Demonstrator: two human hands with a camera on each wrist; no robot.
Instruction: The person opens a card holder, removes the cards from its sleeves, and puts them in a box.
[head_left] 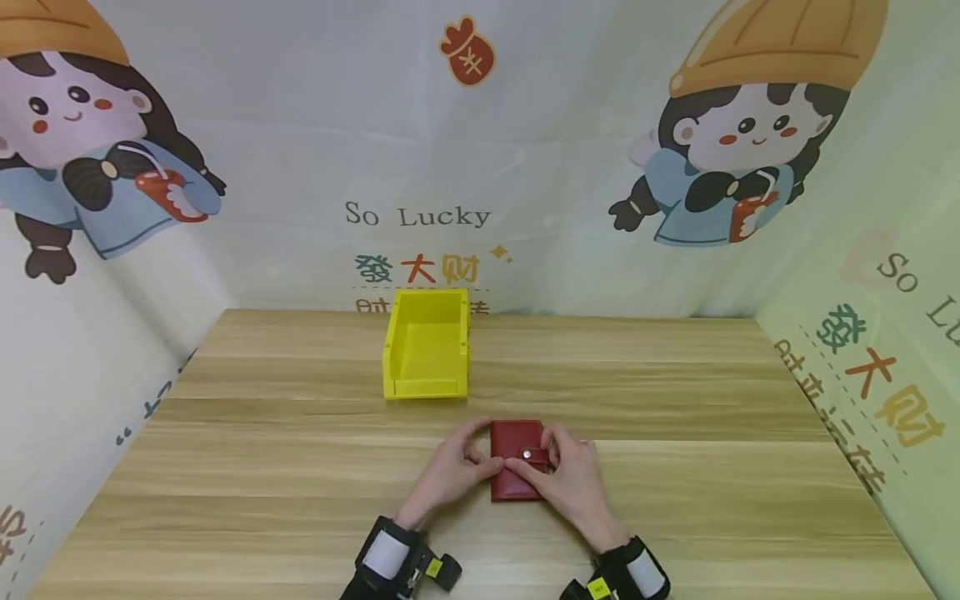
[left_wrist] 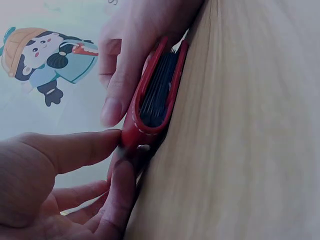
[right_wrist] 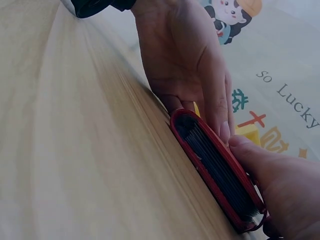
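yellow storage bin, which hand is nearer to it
Left. The left hand is in front of the yellow storage bin, at the left edge of the red snap-strap wallet; the right hand is farther right, at the wallet's right side.

Hands close together (thumbs inward)

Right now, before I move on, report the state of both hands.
Left hand: holding the red wallet by its spine.
Right hand: holding the same wallet at its opposite edge.
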